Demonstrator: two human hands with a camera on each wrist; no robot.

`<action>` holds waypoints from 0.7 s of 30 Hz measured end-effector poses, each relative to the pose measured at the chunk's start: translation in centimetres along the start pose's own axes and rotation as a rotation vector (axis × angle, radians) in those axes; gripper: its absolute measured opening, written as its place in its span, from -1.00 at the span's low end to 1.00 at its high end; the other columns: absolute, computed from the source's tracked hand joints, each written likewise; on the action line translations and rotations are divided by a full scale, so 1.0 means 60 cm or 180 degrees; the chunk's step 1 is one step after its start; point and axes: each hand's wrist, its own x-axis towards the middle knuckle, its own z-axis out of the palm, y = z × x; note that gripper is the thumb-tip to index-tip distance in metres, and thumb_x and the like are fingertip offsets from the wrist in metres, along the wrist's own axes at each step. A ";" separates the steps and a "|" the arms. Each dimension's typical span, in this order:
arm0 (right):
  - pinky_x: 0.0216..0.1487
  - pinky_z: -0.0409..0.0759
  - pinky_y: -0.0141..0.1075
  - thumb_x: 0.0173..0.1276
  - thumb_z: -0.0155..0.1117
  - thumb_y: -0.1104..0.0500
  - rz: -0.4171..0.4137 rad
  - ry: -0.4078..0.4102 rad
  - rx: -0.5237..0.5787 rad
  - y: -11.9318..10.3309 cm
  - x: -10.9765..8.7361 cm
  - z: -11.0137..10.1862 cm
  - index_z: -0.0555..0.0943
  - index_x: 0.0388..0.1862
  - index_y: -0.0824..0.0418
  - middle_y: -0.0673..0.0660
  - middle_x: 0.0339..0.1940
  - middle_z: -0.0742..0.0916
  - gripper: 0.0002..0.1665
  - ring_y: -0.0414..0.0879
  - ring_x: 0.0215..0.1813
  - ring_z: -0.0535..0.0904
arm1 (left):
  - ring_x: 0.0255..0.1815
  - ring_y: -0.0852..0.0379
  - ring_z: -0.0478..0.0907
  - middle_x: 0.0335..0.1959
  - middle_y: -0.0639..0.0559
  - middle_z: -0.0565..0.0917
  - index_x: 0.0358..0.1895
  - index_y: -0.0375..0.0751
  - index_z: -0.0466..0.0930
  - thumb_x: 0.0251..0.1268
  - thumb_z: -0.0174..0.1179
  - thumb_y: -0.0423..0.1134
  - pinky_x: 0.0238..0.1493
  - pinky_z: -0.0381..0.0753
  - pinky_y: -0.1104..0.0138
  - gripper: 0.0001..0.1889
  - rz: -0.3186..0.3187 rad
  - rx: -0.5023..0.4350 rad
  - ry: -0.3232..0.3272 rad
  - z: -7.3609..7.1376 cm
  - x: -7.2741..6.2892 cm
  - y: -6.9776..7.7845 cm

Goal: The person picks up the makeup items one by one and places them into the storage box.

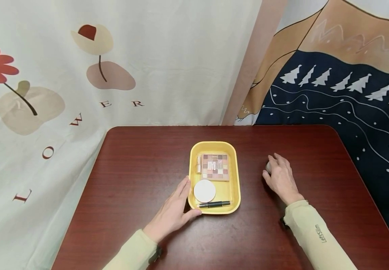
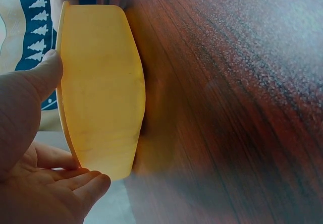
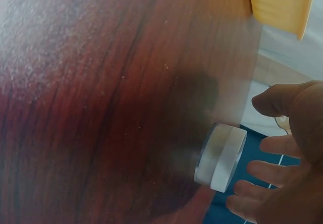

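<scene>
A yellow tray (image 1: 237,187) lies on the table. My left hand (image 1: 171,213) rests against its near-left corner, fingers straight along the left side and the thumb on the near rim. In the left wrist view, the thumb and fingers touch the edge of the tray (image 2: 101,88). Inside the tray are an eyeshadow palette (image 1: 216,167), a small clear tube (image 1: 199,165), a round white case (image 1: 204,191) and a black pen-like stick (image 1: 214,204). To the right, my right hand (image 1: 280,178) hovers over a small round jar (image 3: 220,157) with a white lid, its loosely bent fingers apart from it.
The dark red wooden table (image 1: 140,161) extends on both sides of the tray. Behind it hangs a white curtain (image 1: 174,67) with flower prints, and at the right a dark blue cloth (image 1: 316,101) with white trees.
</scene>
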 end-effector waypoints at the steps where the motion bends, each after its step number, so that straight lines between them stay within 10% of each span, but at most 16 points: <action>1: 0.43 0.22 0.35 0.40 0.26 0.27 0.0027 -0.0010 0.0005 0.001 0.000 0.001 0.36 0.42 0.58 0.60 0.47 0.33 -0.31 0.52 0.48 0.19 | 0.60 -0.17 0.22 0.65 -0.25 0.13 0.61 -0.43 0.10 0.26 0.43 0.14 0.48 0.35 -0.03 0.06 0.0003 -0.0002 0.0001 0.000 0.000 0.000; 21: 0.32 0.39 0.32 0.44 0.24 0.25 0.0247 -0.0162 0.0021 0.017 0.003 0.004 0.31 0.43 0.60 0.63 0.39 0.36 -0.30 0.52 0.37 0.28 | 0.59 -0.17 0.23 0.65 -0.25 0.13 0.61 -0.43 0.09 0.23 0.44 0.18 0.47 0.37 -0.05 0.09 0.0024 0.0009 0.0015 0.000 0.000 0.000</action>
